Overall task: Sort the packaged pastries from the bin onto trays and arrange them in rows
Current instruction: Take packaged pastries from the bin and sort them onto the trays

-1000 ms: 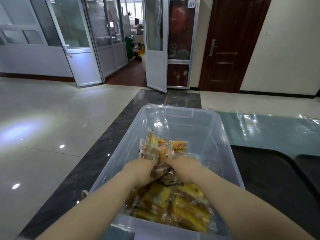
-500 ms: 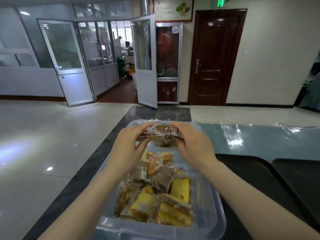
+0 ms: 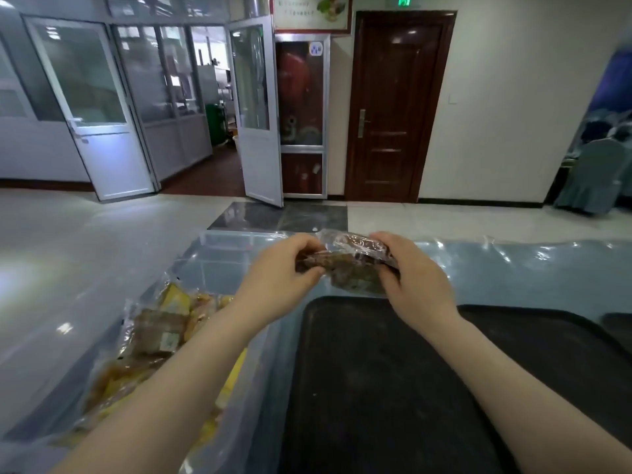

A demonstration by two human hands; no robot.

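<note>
Both hands hold a small bunch of brown packaged pastries (image 3: pixel 349 268) in clear wrappers, lifted above the far edge of a black tray (image 3: pixel 369 388). My left hand (image 3: pixel 280 278) pinches the left end of the bunch, and my right hand (image 3: pixel 413 278) grips its right end. At the lower left stands the clear plastic bin (image 3: pixel 219 244), with several yellow and brown wrapped pastries (image 3: pixel 157 330) inside, partly hidden by my left forearm.
A second black tray (image 3: pixel 554 354) lies to the right of the first, and the corner of a third (image 3: pixel 619 326) shows at the frame edge. Shiny plastic sheeting (image 3: pixel 513 268) covers the table. Beyond are a tiled floor, glass doors and a dark wooden door.
Both hands lifted the brown pastries out of the bin and carried them right, over the black tray. The view swung right, so the bin now sits at the left.
</note>
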